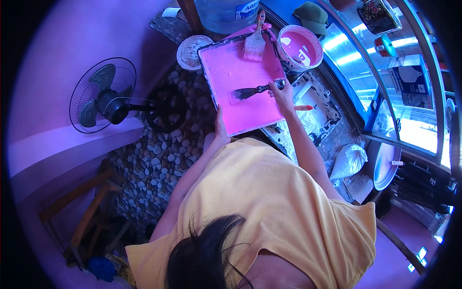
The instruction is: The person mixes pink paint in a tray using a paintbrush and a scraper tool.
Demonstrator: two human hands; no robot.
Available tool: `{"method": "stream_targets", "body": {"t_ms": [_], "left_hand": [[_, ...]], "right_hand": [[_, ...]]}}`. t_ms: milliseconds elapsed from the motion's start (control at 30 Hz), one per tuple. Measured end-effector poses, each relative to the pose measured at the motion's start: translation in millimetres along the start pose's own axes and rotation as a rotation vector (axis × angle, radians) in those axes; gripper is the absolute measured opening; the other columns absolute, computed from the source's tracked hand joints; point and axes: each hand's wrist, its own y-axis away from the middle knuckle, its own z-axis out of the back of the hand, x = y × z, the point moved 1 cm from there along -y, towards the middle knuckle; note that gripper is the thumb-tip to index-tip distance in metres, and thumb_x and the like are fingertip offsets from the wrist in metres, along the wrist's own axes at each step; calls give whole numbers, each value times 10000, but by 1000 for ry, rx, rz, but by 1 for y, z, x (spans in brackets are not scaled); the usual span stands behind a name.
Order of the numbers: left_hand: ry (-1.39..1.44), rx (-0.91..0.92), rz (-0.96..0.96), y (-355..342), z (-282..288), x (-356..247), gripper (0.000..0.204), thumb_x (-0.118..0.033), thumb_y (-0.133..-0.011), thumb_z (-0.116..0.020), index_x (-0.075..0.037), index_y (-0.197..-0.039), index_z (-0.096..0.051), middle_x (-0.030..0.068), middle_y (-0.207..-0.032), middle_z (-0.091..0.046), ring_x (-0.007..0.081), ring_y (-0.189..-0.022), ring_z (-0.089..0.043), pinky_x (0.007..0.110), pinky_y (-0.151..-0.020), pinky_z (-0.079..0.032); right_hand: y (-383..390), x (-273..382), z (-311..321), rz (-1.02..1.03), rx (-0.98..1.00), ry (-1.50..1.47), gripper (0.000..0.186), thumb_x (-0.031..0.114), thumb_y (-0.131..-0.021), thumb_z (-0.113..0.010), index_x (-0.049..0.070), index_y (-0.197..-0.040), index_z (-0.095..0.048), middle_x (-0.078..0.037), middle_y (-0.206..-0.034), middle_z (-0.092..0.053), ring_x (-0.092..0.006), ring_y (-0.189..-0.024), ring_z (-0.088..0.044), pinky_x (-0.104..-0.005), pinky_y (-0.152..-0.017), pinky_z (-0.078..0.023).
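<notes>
A paint tray (236, 60) with a dark, smeared rim holds a layer of pink paint. My left hand (220, 126) grips its near left edge. In my right hand (282, 94), the fingers are closed around the dark handle of a putty knife (248, 92), whose broad blade lies against the paint in the middle of the tray. A wide paintbrush (254, 46) with pale bristles rests across the far right rim. Just right of the tray stands a bucket (313, 61) of pink paint.
Beneath my right forearm lies a second tray (332, 115) smeared with white. A tied white plastic bag (350, 161) sits further right, by a glass-fronted cabinet (402, 139). A paint-smeared round lid (192, 50) is left of the paint tray. A fan (113, 106) stands at the left.
</notes>
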Motion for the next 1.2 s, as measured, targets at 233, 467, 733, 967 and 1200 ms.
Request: {"method": "stream_targets", "body": {"t_ms": [233,467,733,967,1200], "left_hand": [[-16,31,-8,4,4,-2,620,-578,-950,-428,-62,-1291,-469,57,-1111,-565,162,-1032,-564,326,-882,-475],[-25,31,-9,19,16,-6,632,-583,-951,-417,-59,-1302,-459,63,-1128,-561,169,-1045,-562,331,-891,-474],[-7,46,-23,11,8,0,647,-589,-952,-405,-55,-1313,-447,70,-1148,-556,177,-1060,-559,336,-901,-472],[-6,88,-46,2,2,0,659,-594,-953,-395,-51,-1324,-436,75,-1165,-553,184,-1074,-557,341,-911,-470],[-5,116,-61,0,-3,-2,671,-599,-954,-384,-47,-1334,-426,81,-1183,-549,191,-1087,-555,346,-920,-469]], "right_hand": [[-26,14,-34,107,284,133,287,191,-827,-721,18,-969,-542,-54,-728,-605,-118,-604,-618,-253,-531,-491],[-15,28,-37,238,352,366,302,183,-751,-721,2,-925,-553,-80,-728,-610,-141,-655,-613,-299,-623,-495],[48,23,-3,292,289,499,286,162,-806,-710,10,-961,-523,-75,-719,-619,-155,-646,-625,-292,-609,-480],[92,32,24,555,74,547,248,23,-822,-700,28,-986,-514,-103,-790,-666,-178,-668,-672,-280,-564,-492],[104,33,29,557,-125,625,230,23,-816,-675,33,-996,-533,-139,-853,-650,-257,-749,-679,-326,-613,-531]]}}
